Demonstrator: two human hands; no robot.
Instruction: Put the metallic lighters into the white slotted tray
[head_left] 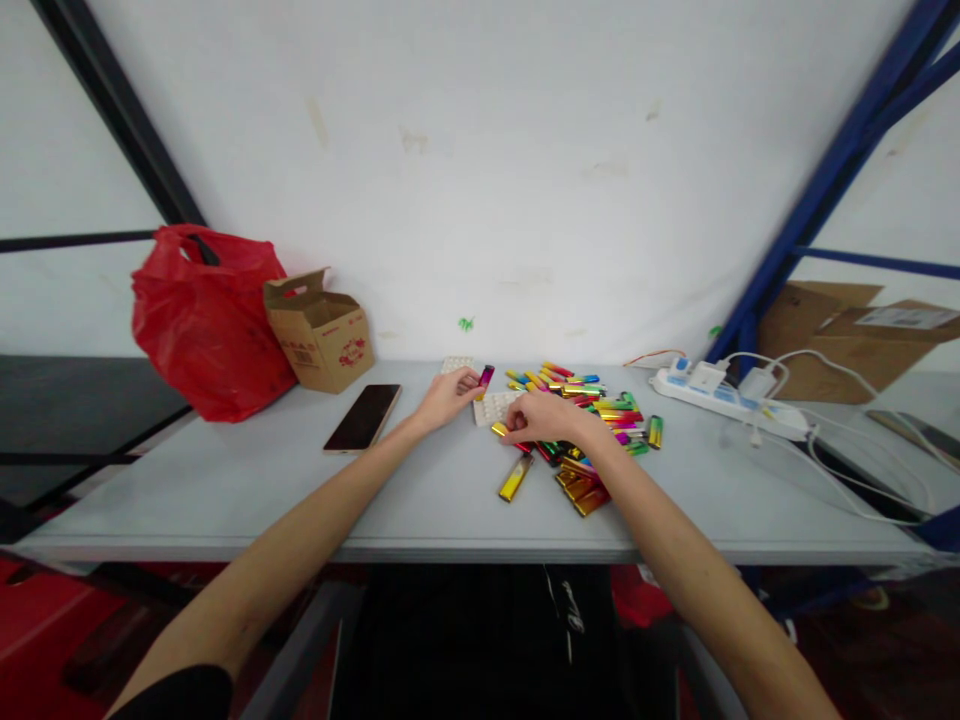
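My left hand (448,397) is closed on a small shiny pink lighter (485,379), held upright beside a white tray with rows of holes (491,408). My right hand (541,418) rests with fingers pinched on a gold lighter (500,430) at the near edge of a heap of several colourful metallic lighters (600,410). One yellow lighter (515,478) lies alone in front of the heap, and gold ones (581,487) lie by my right wrist. A second white tray (456,363) lies behind my left hand.
On the grey table (225,490), a phone (364,417) lies face up at the left. Behind it stand an open cardboard box (321,335) and a red plastic bag (206,320). A white power strip (724,395) with chargers and cables sits right; cardboard boxes (847,345) lie beyond.
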